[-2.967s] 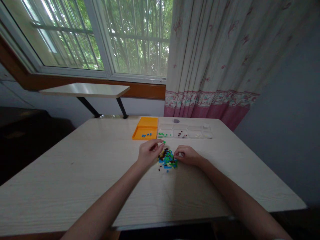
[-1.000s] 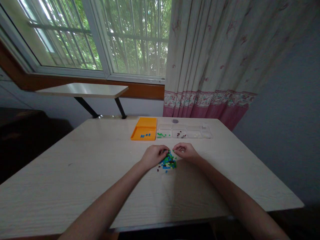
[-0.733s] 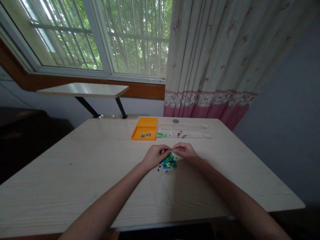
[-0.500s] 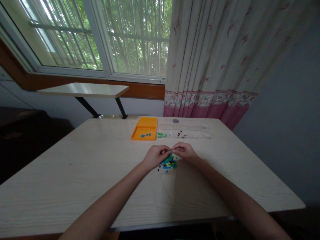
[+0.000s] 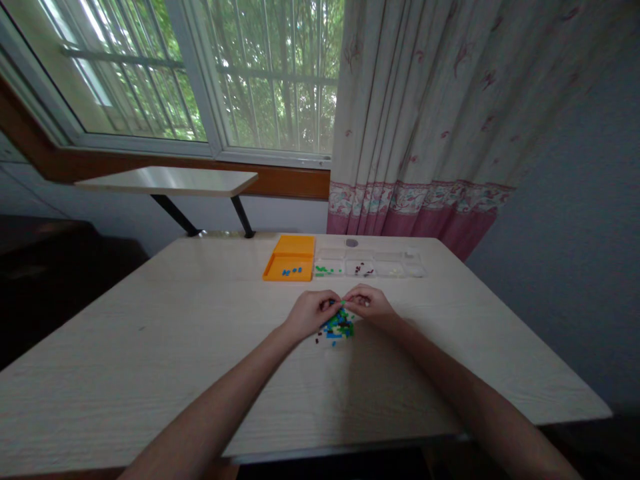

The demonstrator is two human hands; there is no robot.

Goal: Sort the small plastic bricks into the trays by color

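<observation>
Just above a heap of small building bricks [image 5: 340,327] in blue, green, brown and pale yellow, my two hands meet at the fingertips. A tiny green brick [image 5: 343,303] is pinched between them. My left hand [image 5: 314,312] is closed, with thumb and forefinger on the brick's left side. From the other side, my right hand [image 5: 370,303] also pinches it, its remaining fingers curled. A small pale spot shows by the right fingers, too small to name. Part of the heap is hidden behind the left thumb.
Beyond the hands stands an open orange box [image 5: 289,259] with several blue bricks. Right of it, a clear compartment tray [image 5: 383,255] holds green, brown and pale pieces in separate front compartments. A round grey disc [image 5: 352,243] lies behind it. A raised shelf [image 5: 170,180] is at the back left.
Both hands stay almost in place at the green brick. A small pale spot now shows beside the right fingers. The box, tray and heap look the same.
</observation>
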